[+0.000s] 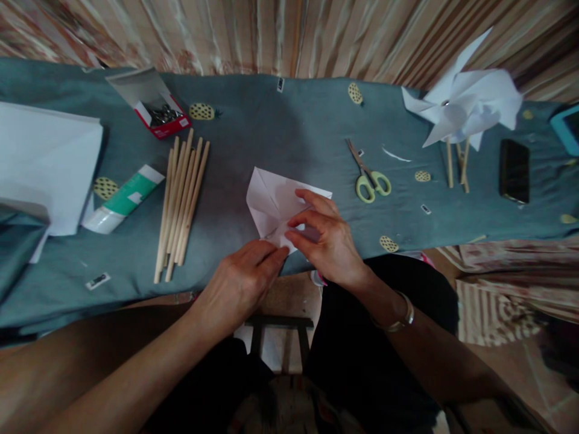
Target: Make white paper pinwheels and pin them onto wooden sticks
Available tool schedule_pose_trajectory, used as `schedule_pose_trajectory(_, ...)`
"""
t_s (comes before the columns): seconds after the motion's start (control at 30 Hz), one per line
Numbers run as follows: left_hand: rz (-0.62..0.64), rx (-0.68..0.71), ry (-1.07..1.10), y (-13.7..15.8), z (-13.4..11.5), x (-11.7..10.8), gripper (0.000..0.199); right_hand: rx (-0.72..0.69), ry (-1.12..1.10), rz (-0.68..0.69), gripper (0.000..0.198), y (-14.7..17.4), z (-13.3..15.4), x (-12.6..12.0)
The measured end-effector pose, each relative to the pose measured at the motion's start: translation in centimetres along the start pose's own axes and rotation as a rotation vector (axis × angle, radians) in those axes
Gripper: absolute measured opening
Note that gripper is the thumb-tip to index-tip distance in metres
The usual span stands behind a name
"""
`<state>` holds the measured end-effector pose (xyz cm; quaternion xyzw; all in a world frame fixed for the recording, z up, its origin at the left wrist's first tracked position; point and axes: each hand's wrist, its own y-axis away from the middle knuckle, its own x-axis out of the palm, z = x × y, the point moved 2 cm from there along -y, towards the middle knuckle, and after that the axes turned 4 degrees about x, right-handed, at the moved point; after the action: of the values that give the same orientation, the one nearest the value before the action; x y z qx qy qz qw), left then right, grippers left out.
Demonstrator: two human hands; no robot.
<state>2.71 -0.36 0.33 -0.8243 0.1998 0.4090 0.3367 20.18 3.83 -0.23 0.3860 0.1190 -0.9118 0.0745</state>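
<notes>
A white piece of paper [275,191] with creases and a cut or fold line lies on the cloth-covered table in front of me. My left hand [246,271] is closed on its near edge, thumb and fingers pinched together. From the right, my right hand [328,235] reaches over the same paper, thumb and index finger curled close together at its near part while another finger rests toward the far side. The paper's near corner is partly hidden under my fingers. To the right of the paper lie green-handled scissors [370,179], untouched.
Several wooden sticks [178,205] lie left, beside a green-and-white tube [126,196] and an open red box of metal clips [163,117]. White paper sheets [49,157] are at far left. White paper pinwheels [470,102] and a dark phone [514,170] are at right.
</notes>
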Motion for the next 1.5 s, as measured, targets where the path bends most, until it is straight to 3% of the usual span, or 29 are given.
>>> schedule_pose_trajectory(1.07, 0.005, -0.014, -0.011, -0.3, 0.0, -0.1, 0.020, -0.082, 0.020, -0.015, 0.013, 0.3, 0.0, 0.3)
schedule_pose_trajectory(1.5, 0.064, -0.052, -0.010, -0.3, 0.0, -0.1, 0.020, -0.245, 0.287, 0.047, 0.030, 1.7, 1.1, 1.0)
